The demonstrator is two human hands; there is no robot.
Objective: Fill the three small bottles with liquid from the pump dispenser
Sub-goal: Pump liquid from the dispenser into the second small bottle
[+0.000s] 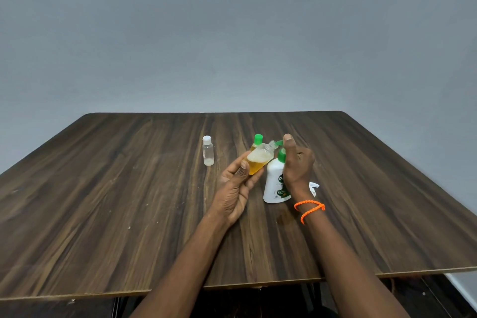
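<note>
My left hand (236, 186) grips a small clear bottle (259, 159), uncapped, tilted with its neck up against the green nozzle of the pump dispenser (275, 183). Amber liquid fills about half of it. The dispenser is white with a green pump and stands upright on the table (129, 201). My right hand (296, 162) is on the pump head, thumb on top; its fingers wrap behind and are partly hidden. A second small bottle with a green cap (257, 141) stands behind the held one. A third small clear bottle with a white cap (208, 150) stands to the left, nearly empty.
A small white cap-like object (313, 186) lies on the table to the right of the dispenser, partly behind my right wrist. A grey wall rises past the table's far edge. The table's near edge runs across below my forearms.
</note>
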